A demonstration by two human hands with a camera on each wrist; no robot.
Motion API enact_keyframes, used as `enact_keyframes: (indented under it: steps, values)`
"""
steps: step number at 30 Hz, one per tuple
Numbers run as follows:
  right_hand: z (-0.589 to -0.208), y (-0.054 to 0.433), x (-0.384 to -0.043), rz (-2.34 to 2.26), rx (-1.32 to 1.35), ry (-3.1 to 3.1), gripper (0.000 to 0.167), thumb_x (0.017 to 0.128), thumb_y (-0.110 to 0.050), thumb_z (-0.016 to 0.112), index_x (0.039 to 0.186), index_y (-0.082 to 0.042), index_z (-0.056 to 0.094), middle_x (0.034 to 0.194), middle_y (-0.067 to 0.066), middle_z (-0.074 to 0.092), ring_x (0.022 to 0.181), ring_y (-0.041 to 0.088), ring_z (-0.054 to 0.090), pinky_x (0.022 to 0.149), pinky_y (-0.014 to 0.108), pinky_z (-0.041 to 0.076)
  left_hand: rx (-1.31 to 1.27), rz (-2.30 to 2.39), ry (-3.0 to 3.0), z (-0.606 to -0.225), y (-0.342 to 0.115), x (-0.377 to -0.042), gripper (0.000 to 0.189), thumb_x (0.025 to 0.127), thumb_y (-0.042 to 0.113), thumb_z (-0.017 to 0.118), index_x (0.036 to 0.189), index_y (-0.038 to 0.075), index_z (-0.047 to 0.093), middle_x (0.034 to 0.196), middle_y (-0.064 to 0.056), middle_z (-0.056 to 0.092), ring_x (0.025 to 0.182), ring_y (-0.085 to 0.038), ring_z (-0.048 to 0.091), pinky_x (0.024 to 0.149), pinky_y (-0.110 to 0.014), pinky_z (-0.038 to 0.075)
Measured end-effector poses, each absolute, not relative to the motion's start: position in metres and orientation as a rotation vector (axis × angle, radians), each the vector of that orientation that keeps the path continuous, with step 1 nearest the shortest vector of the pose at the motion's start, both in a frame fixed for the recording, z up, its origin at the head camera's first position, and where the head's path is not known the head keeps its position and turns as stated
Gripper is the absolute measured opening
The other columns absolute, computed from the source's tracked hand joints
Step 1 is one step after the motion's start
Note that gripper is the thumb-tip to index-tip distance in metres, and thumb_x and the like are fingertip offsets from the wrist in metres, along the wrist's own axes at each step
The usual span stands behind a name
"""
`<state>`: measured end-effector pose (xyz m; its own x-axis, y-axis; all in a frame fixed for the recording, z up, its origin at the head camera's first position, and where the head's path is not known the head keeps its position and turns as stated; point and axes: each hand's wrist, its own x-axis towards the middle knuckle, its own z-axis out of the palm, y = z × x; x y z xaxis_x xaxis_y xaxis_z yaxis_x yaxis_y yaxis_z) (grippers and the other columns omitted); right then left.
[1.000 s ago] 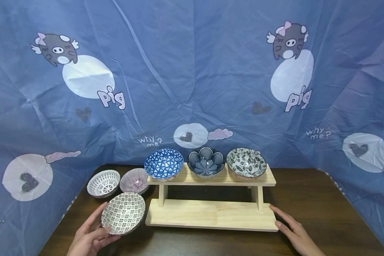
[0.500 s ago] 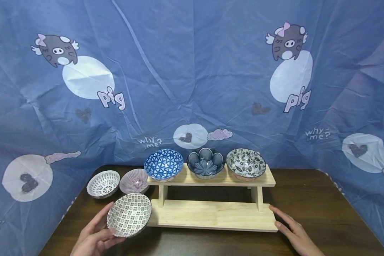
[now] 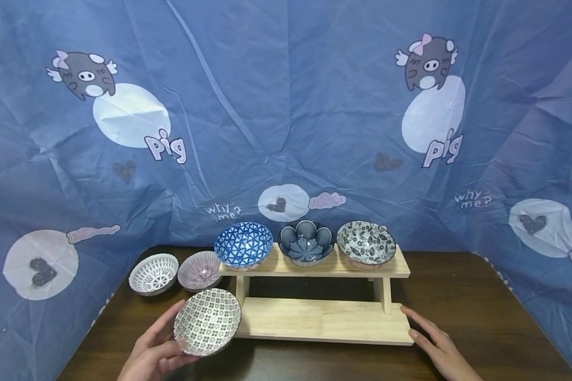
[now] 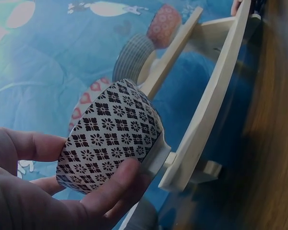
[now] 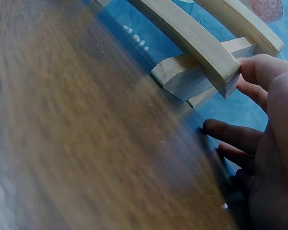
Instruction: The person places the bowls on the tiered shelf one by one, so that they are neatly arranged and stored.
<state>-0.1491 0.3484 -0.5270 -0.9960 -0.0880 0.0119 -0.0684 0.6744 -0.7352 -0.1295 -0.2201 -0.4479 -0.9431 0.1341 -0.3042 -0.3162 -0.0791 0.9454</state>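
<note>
Over the last 1 s our left hand point(image 3: 152, 352) shifts the flower-grid bowl point(image 3: 207, 321) toward 3 o'clock; in head view its rim now covers the 9 o'clock end of the lower board point(image 3: 324, 317). We read that as closing in on the board; contact, can't tell. Left fingers clamp the bowl around its 10 and 7 o'clock sides. Our right hand point(image 3: 440, 346) stays put at the board's 3 o'clock end, thumb and forefinger apart, tips touching; likely bracing. Other 5 bowls unmoved: blue point(image 3: 243, 243), navy point(image 3: 306, 248), black-leaf point(image 3: 367, 243) on the upper board point(image 3: 331, 271); mauve point(image 3: 200, 271) at 12, white point(image 3: 153, 273) at 10 o'clock from ours, on the table point(image 3: 457, 296). In the way: wooden leg point(image 3: 243, 286), 1 o'clock, near the rim.
</note>
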Motion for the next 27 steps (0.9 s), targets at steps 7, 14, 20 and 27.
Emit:
enact_keyframes:
  steps: [7,14,20,27]
  values:
    - [-0.526,0.348,-0.15,-1.248,-0.102,2.836,0.05,0.104,-0.041,0.049,0.151,-0.026,0.045,0.153,0.002,0.047,0.124,-0.023,0.033,0.096,0.026,0.049,-0.021,2.167,1.788,-0.451,-0.214,-0.132,0.069,0.094,-0.004,0.052,0.123,0.059,0.053,0.131,0.012,0.054,0.107,-0.014,0.067,0.09,-0.043,0.062]
    - [-0.525,0.348,-0.151,-1.244,-0.09,2.825,0.05,0.104,-0.042,0.048,0.152,-0.027,0.044,0.155,0.006,0.046,0.125,-0.022,0.033,0.1,0.036,0.049,-0.028,2.133,1.821,-0.444,-0.2,-0.132,0.067,0.095,-0.001,0.052,0.126,0.058,0.051,0.149,-0.008,0.043,0.109,-0.015,0.065,0.091,-0.042,0.062]
    - [-0.525,0.347,-0.151,-1.233,-0.085,2.837,0.05,0.104,-0.043,0.047,0.151,-0.028,0.044,0.155,0.005,0.046,0.126,-0.021,0.033,0.099,0.034,0.049,0.104,2.168,1.748,-0.444,-0.192,-0.135,0.069,0.094,-0.003,0.05,0.128,0.057,0.052,0.13,0.01,0.054,0.109,-0.014,0.065,0.089,-0.039,0.063]
    - [-0.525,0.347,-0.149,-1.266,-0.117,2.838,0.049,0.105,-0.041,0.047,0.151,-0.026,0.044,0.155,0.007,0.046,0.125,-0.023,0.031,0.102,0.038,0.049,0.13,2.159,1.749,-0.443,-0.176,-0.137,0.07,0.092,-0.004,0.053,0.131,0.055,0.052,0.133,0.003,0.053,0.109,-0.016,0.066,0.088,-0.04,0.063]
